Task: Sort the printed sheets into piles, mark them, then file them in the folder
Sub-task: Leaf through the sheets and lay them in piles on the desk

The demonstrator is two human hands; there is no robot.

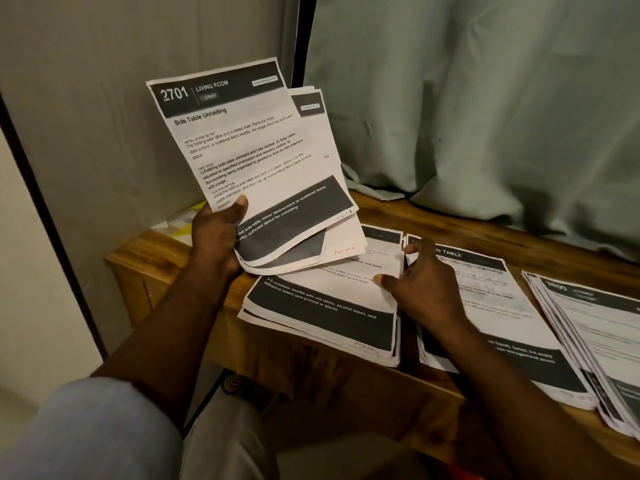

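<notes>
Held up a fanned sheaf of printed sheets [249,161] above the left end of the surface [450,223], gripped at its lower left edge in the left hand [214,233], thumb on a top page headed "2701 Living Room". Flanked below by a left pile [322,317], a middle pile [495,306] and a right pile [595,341], side by side. Rested the right hand [422,282] over the gap between left and middle piles, with fingers [415,247] loosely spread, touching paper, clasping nothing. Backed by a pale green curtain [485,98]

Printed sheets [256,161] held upright, fanned; three piles [322,306] flat on table.
</notes>
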